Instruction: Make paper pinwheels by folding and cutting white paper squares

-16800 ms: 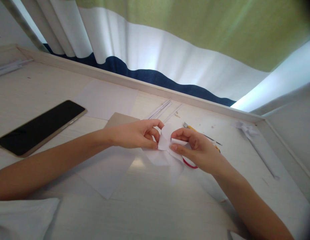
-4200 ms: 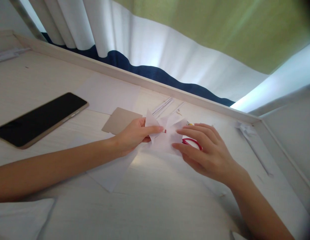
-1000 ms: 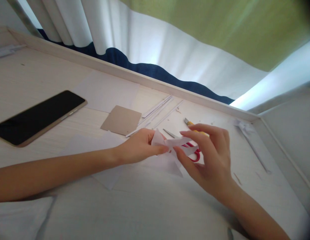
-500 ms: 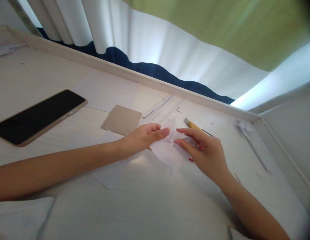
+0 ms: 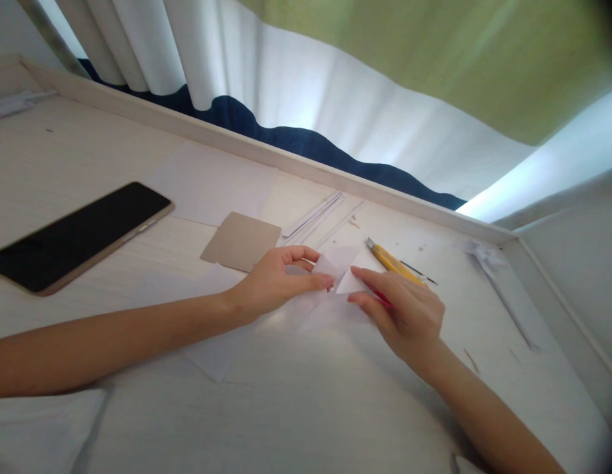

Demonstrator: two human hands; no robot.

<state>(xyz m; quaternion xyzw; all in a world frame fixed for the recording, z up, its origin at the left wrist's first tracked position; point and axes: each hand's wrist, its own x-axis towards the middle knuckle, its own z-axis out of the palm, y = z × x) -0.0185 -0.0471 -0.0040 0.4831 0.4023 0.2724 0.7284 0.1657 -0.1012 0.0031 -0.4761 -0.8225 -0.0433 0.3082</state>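
Observation:
A folded piece of white paper (image 5: 338, 259) is up between both hands, over the middle of the table. My left hand (image 5: 278, 280) pinches its left side, thumb in front and fingers curled behind. On the other side my right hand (image 5: 409, 306) has a pointed flap of the same paper between thumb and forefinger. Something slim and red (image 5: 383, 296) shows beside the right fingers; its kind is mostly hidden. A yellow utility knife (image 5: 392, 261) lies just beyond the right hand, with a thin dark stick (image 5: 418, 271) next to it.
A black-screened phone (image 5: 78, 234) lies at the left. Behind my left hand are a square of grey cardboard (image 5: 244, 240), a white sheet (image 5: 211, 181) and several paper strips (image 5: 313, 214). A raised edge (image 5: 286, 164) and curtains (image 5: 296, 85) bound the back.
The paper has turned in my hands, and a pointed flap now shows at my right fingertips. More of the red thing is visible. My right hand has shifted slightly downward.

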